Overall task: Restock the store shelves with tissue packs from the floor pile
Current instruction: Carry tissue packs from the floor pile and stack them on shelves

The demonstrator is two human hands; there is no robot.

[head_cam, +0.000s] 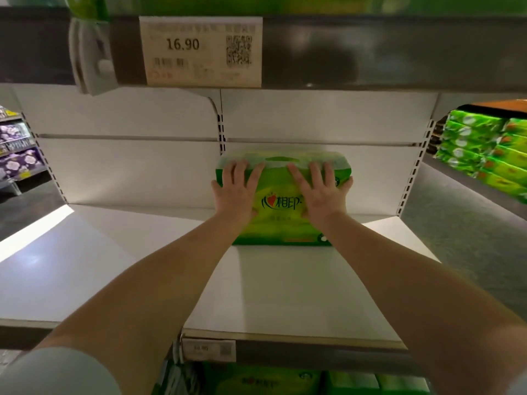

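Bare forearms, short pale grey-green sleeve (pixel 57 372) on the left arm

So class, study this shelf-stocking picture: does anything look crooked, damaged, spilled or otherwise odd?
Nothing is spilled or visibly damaged. The green tissue pack sits flat and square at the back of the white shelf, under the left hand and right hand. Only the white clip beside the price tag hangs tilted.

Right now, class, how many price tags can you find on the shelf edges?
2. A large price tag reading 16.90 hangs on the upper shelf edge; a small price tag sits on the lower shelf edge. Others may lie outside the view.
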